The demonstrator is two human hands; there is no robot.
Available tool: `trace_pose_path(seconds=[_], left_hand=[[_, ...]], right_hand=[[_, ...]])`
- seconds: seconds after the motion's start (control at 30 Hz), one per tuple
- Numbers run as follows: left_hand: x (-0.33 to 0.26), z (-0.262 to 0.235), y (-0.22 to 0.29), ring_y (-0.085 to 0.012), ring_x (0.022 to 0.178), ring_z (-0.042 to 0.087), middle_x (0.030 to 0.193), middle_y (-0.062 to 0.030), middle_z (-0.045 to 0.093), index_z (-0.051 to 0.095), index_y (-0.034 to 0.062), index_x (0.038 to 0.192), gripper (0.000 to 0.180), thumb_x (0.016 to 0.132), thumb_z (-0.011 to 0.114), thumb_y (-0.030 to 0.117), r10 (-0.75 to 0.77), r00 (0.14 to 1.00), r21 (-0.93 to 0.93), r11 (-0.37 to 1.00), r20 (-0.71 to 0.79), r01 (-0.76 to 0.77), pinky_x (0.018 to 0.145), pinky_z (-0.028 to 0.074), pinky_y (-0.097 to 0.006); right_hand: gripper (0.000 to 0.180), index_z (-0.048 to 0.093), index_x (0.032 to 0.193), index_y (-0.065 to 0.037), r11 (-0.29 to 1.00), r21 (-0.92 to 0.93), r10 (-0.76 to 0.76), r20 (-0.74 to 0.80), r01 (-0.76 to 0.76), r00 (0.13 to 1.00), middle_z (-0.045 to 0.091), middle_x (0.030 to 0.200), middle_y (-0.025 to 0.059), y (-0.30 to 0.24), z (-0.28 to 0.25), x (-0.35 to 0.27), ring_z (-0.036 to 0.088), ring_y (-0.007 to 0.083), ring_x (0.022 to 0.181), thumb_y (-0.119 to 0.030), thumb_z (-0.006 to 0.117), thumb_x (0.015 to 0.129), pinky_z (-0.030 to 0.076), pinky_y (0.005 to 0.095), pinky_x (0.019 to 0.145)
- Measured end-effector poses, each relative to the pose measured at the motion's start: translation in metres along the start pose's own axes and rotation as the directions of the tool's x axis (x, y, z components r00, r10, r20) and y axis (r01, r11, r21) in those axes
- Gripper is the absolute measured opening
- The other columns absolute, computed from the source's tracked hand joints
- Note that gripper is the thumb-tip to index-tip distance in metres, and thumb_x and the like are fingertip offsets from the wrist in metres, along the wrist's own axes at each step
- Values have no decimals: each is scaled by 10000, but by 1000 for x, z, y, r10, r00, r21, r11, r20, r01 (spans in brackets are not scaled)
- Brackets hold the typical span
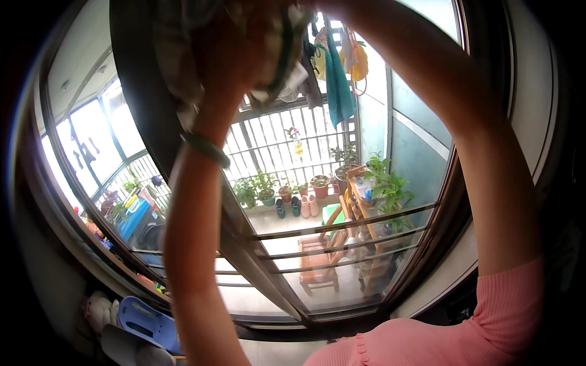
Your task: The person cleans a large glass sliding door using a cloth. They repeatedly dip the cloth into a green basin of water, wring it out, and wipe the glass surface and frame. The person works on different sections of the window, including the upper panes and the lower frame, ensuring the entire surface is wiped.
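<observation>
Both my arms are raised toward the top edge. My left hand (pixel 229 58) is dark and smeared by motion, with a green bangle (pixel 206 150) on its wrist. Blurred cloth (pixel 287 58) in pale and green tones surrounds this hand; its fingers are hidden, so I cannot make out their grip. My right forearm (pixel 409 52) slants up to the top middle, where the hand passes out of the picture. Just beyond hang a teal cloth (pixel 339 82) and a yellow item (pixel 359 62).
Sliding glass doors with a dark frame (pixel 143 91) and crossbars (pixel 348 230) stand before me. Past them are a wooden chair (pixel 317 259), potted plants (pixel 264 186), shoes (pixel 309 207), a railing (pixel 262 137) and a washing machine (pixel 148 235). A blue plastic seat (pixel 148 323) is at lower left.
</observation>
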State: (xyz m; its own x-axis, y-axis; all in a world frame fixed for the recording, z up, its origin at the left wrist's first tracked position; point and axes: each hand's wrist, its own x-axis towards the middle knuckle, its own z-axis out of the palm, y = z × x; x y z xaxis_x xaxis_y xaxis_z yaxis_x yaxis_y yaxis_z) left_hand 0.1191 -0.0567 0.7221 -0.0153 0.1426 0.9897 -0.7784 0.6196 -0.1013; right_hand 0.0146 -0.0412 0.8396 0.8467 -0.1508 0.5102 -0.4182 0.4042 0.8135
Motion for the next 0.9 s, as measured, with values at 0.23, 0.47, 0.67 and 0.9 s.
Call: trace_pose_path(seconds=[0.23,0.47,0.67,0.9], left_hand=[[76,-22,19,-399,856,645,919,-324,630,599,-94,1051,763,899,431,635,-199,917,316,945,345,87,765,504,-457],[5,-14,-12,-405,813,663,890,-241,671,587,42,1099,502,905,470,491,58,826,280,926,561,-255,683,544,-505],[-127,-49,23,-391,899,634,947,-231,631,573,71,1148,442,908,480,430,-170,876,240,969,452,64,720,526,-497],[-337,-62,79,-390,1006,564,1077,-226,555,520,75,1221,485,898,499,437,-87,826,-5,994,557,108,811,470,-495]], right_hand=[[283,707,983,-108,986,-7,164,-96,-165,982,679,1031,108,58,21,-3,630,291,967,-265,559,800,487,447,810],[277,675,1027,-97,874,417,311,-88,-248,946,659,1079,111,-18,-16,-60,596,266,1053,-253,579,820,445,422,904],[280,655,1054,-91,693,678,349,-16,-247,937,646,1107,115,-99,-71,-132,575,252,1104,-248,590,832,421,408,959],[288,651,1059,-90,447,813,149,342,-372,928,641,1109,119,-232,-143,-271,572,254,1107,-258,591,833,419,410,963]])
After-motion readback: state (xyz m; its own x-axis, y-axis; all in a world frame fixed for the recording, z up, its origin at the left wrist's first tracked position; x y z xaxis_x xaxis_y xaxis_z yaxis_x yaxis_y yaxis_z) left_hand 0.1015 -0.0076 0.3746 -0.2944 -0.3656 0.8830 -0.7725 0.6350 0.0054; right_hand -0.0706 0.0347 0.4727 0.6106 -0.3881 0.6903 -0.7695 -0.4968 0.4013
